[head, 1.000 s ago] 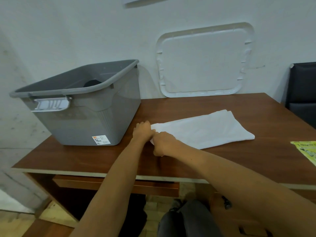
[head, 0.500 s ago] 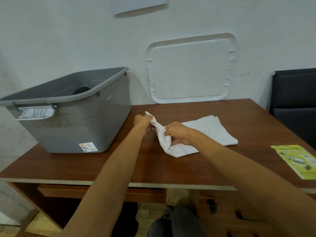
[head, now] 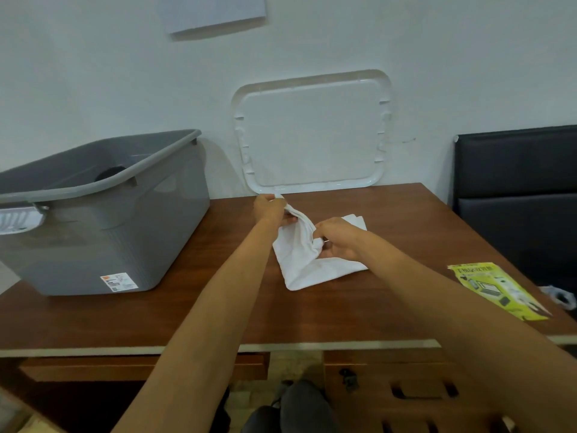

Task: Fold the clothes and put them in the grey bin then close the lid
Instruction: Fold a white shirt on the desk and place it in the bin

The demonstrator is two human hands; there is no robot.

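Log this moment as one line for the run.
step: folding | left hand: grips white cloth | right hand: grips white cloth | grey bin: open | lid: against wall

white cloth [head: 307, 267]: partly folded, far end lifted and bunched, near part flat on the surface [head: 390, 307], mid-table.
grey bin [head: 125, 232]: upright, open, at the surface's left; dark item inside.
lid [head: 312, 135]: white, off the bin, leaning on the wall behind.

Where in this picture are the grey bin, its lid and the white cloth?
grey bin [head: 103, 232]: head view, on its front wall.
lid [head: 312, 135]: head view, on its flat middle panel.
white cloth [head: 299, 267]: head view, on its lower folded part.
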